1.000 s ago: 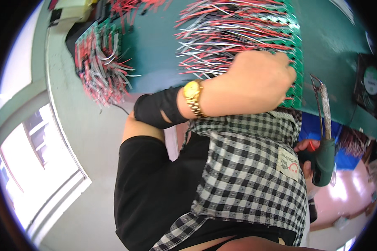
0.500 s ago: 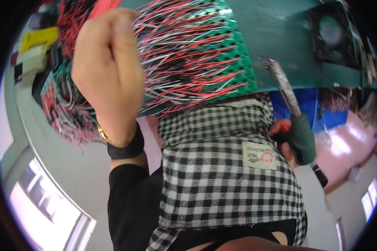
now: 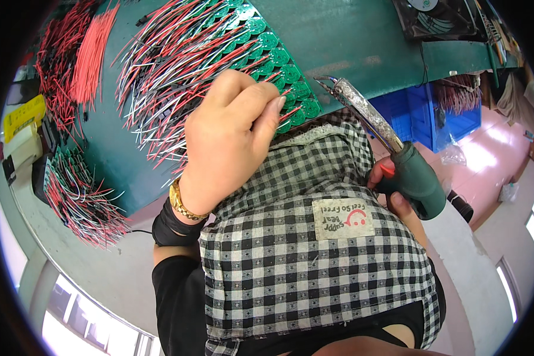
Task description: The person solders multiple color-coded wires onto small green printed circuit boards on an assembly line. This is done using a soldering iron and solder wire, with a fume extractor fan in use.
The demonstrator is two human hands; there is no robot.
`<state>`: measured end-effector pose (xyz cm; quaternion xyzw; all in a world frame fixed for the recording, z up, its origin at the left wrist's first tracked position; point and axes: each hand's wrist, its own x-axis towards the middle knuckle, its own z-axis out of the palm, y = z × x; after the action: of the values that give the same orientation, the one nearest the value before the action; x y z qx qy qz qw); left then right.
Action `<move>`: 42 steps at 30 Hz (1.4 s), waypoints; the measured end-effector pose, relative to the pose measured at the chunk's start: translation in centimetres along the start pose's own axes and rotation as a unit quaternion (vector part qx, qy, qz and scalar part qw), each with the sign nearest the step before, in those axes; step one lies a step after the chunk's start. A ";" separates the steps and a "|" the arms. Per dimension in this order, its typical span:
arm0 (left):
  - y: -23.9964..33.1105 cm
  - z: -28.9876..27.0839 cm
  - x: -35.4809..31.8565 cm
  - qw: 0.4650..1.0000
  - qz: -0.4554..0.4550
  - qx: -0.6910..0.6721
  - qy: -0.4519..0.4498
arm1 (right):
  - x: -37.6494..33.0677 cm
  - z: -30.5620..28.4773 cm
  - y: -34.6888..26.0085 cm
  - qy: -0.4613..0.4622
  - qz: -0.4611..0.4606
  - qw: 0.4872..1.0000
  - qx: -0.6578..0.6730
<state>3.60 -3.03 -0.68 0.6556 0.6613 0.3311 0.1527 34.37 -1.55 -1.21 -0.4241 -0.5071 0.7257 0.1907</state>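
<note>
A red wire [image 3: 288, 113] is being pinched between the thumb and fingertips of the left hand [image 3: 228, 139], which is closed around it at the near edge of a panel of small round green circuit boards [image 3: 279, 59]. The panel is being taken as the landmark: it is lying on a dark green table [image 3: 350, 41], and from each of its discs red, white and black wires [image 3: 172, 65] are fanning out to its left. The pinched wire is being held just at the panel's lowest row of discs, touching or almost touching one of them; which cannot be told.

To the right of the panel, a soldering iron [image 3: 397, 157] with a green handle and a foil-wrapped barrel is being gripped by the right hand [image 3: 397, 196], the fingers closed round the handle. Its tip is being pointed toward the panel's right corner, near but apart from the discs.

Further left of the panel, loose bundles of red wire [image 3: 89, 53] are lying on the table, and below these another wired bundle [image 3: 80, 199] is resting at the table's edge. Beyond the panel, at the table's far right, a black fan [image 3: 436, 18] is standing. A gold wristwatch [image 3: 181, 202] is being worn below the left hand, over a checked apron [image 3: 314, 261].
</note>
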 end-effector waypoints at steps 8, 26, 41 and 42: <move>0.5 -0.5 -0.7 0.997 -0.006 -0.059 0.051 | 0.0 0.1 -0.6 -0.006 -0.025 0.999 -0.031; 0.0 -1.0 -1.1 0.997 -0.026 -0.061 -0.043 | 0.5 -1.5 2.3 -0.007 -0.041 0.962 -0.270; -0.1 -0.8 -1.1 0.998 -0.017 -0.047 -0.040 | 1.7 -1.7 0.9 -0.036 0.068 0.953 -0.293; 0.0 -0.7 -1.1 0.998 -0.020 -0.045 -0.038 | 1.8 -1.5 0.4 -0.034 0.077 0.958 -0.274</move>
<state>3.21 -4.30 -0.41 0.6469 0.6521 0.3325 0.2138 34.62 0.38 -2.56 -0.4731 -0.6584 0.5854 -0.0063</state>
